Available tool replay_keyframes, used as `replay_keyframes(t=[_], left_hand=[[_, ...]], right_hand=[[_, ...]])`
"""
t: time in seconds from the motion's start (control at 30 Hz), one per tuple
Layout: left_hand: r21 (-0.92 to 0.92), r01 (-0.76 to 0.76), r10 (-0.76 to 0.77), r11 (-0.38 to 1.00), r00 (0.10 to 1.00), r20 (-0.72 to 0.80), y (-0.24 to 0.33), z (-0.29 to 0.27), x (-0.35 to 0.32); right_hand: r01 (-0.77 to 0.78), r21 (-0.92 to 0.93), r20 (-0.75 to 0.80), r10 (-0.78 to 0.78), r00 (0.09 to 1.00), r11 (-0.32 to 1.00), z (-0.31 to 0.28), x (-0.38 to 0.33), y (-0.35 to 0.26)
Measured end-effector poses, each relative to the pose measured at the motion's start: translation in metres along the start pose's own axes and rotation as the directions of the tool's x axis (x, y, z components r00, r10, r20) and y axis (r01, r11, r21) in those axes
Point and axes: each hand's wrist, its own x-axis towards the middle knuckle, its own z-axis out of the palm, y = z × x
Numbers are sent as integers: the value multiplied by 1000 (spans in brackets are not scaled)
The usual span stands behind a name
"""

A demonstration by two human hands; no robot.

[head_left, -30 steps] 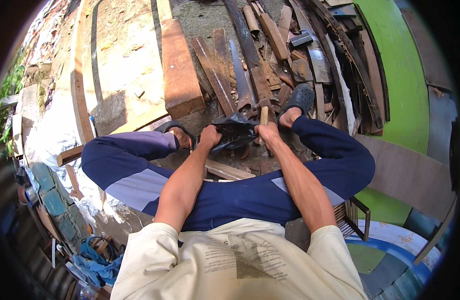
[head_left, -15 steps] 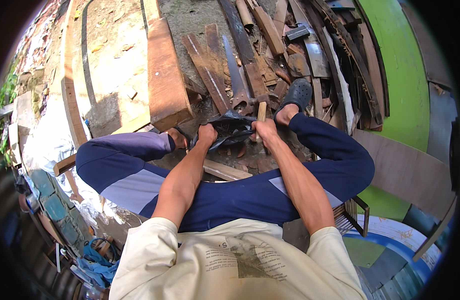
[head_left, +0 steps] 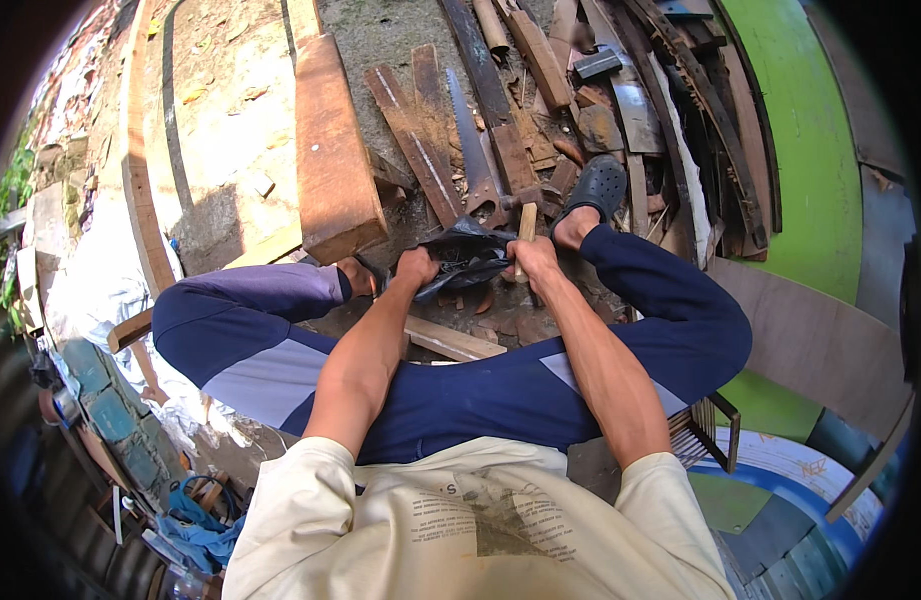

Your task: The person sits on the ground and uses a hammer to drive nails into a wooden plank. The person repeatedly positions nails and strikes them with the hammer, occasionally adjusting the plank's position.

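A black plastic bag [head_left: 465, 258] is stretched between my two hands, low between my feet. My left hand [head_left: 417, 267] is closed on its left edge. On the other side, my right hand [head_left: 534, 259] grips the bag's right edge together with a short wooden stick [head_left: 527, 222], whose upper end stands up out of the fist. Whether the stick is a tool's handle I cannot tell. Folds of plastic hide what the bag holds. Just beyond it lies a handsaw [head_left: 470, 150], its toothed blade pointing away from me.
A thick wooden beam [head_left: 333, 140] lies left of the saw. Boards and scrap wood [head_left: 536, 60] are piled at the far right beside a green panel [head_left: 796, 120]. A dark clog [head_left: 601, 187] is on my right foot. A wooden strip [head_left: 451, 340] lies close to my legs.
The bag's mouth has narrowed and its plastic has folded over, covering the inside that showed before. Both hands stay almost in place.
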Motion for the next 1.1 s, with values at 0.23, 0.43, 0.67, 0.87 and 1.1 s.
replay_keyframes(t=[0.23, 0.43, 0.67, 0.87, 1.1], left_hand=[[19, 9, -9, 1000, 1000, -2, -8, 9, 0], [28, 2, -2, 1000, 1000, 2, -12, 12, 6], [-58, 66, -69, 996, 996, -58, -9, 21, 10], [3, 90, -89, 996, 989, -115, -14, 33, 8], [256, -57, 56, 965, 998, 12, -34, 24, 26]], right_hand=[[-19, -23, 3, 19, 1000, 1000, -2, -5, -3], [-23, -34, 11, 23, 1000, 999, -1, -2, 1], [-20, -32, 16, 21, 1000, 999, -2, -3, 0], [-42, -30, 13, 42, 999, 999, -4, 1, 5], [-36, -37, 9, 36, 999, 999, -2, -5, -2]])
